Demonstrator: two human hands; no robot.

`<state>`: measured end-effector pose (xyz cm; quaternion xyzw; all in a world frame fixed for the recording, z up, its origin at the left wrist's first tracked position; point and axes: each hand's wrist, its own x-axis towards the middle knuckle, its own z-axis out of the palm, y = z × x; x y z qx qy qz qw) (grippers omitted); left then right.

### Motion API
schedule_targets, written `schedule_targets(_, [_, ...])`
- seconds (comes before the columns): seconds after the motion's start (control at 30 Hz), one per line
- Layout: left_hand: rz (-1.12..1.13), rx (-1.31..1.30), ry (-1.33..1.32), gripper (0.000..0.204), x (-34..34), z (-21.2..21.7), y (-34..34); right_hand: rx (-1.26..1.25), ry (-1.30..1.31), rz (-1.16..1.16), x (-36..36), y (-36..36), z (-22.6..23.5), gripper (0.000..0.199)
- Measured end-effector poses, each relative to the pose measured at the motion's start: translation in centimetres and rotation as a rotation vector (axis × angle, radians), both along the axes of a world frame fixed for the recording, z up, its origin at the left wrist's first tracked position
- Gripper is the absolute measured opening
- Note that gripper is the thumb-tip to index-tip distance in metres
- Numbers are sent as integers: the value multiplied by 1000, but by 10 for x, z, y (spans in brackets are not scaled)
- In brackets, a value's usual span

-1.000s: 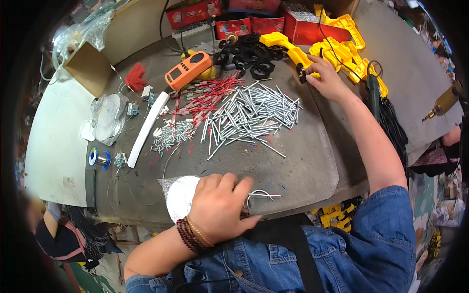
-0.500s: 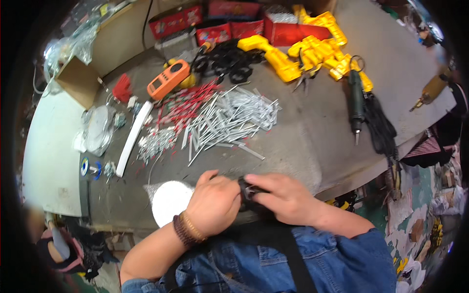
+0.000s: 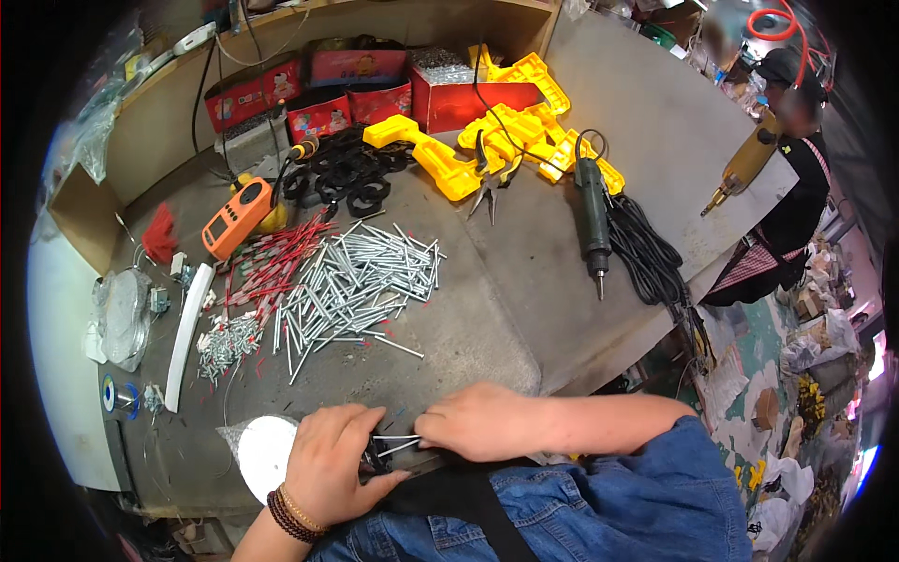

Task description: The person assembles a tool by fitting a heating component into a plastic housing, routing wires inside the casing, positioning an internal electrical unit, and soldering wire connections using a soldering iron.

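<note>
At the near edge of the workbench, my left hand is closed round a small black part, mostly hidden by the fingers. Two thin white wires stretch from that part to my right hand, whose fingertips pinch their ends. A round white disc lies beside my left hand, partly covered by it. Beyond the hands is a heap of long silver screws. Red-wired small parts and a pile of short screws lie left of it.
Yellow plastic housings, pliers and black straps lie behind. A green electric screwdriver and coiled cable lie right. Left are an orange meter and white curved strip. Another person stands far right.
My hands have drawn apart, and two white wires now show between them. My right forearm has swung more level. The whole view has shifted, bringing more of the right side into sight.
</note>
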<state>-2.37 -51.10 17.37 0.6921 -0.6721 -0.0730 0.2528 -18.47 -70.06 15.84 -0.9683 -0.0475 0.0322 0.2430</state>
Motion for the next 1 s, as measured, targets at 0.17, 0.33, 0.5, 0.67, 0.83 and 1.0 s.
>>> schedule_targets(0.17, [12,12,67,69,5,-6,-1,-525,96,-472,36,-189,23,21])
schedule_targets(0.33, [-27,24,45,67,6,-4,-5,-1127,55,-596,34,-373,35,23])
schedule_targets(0.5, [-16,-22,66,67,8,-8,-4,-1072,301,-784,52,-421,27,12])
schedule_targets(0.67, [12,-29,55,67,6,-6,-1,-1442,-385,-707,27,-394,94,17])
schedule_targets(0.83, [19,-73,48,66,3,9,-9,-887,-1022,-925,11,-339,115,21])
schedule_targets(1.0, [-36,-20,580,78,-2,29,3,-859,-995,-131,32,-127,105,17])
